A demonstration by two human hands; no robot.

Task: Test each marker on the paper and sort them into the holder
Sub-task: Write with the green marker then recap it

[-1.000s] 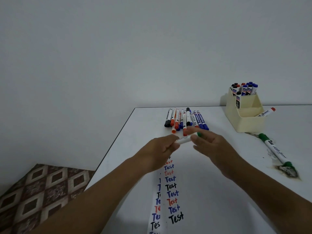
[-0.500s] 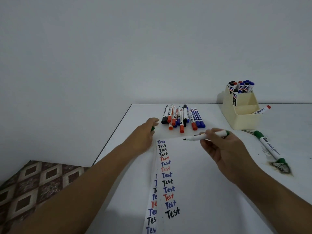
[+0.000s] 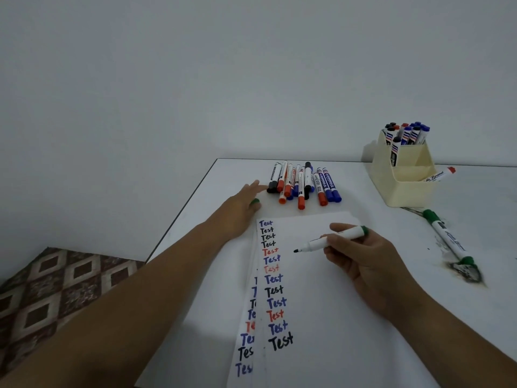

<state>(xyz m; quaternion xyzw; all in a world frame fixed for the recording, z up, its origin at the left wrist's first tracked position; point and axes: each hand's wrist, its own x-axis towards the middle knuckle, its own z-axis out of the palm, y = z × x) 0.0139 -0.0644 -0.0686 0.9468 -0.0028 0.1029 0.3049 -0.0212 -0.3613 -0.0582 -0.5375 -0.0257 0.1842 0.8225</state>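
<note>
White table [image 3: 363,345]: right hand [image 3: 361,259] holds uncapped green marker [image 3: 333,239] over paper [image 3: 321,303].

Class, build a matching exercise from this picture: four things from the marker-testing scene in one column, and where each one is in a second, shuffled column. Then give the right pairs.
Things
1. uncapped green marker
2. green cap
3. second green marker
4. cream holder

Places
A. lying on the table, near end on a dark smudge
B. under the left hand, beside the paper
C. gripped in the right hand, tip above the paper
D. at the far right of the table, markers standing in its back compartment

Pairs: 1-C, 2-B, 3-A, 4-D
</note>
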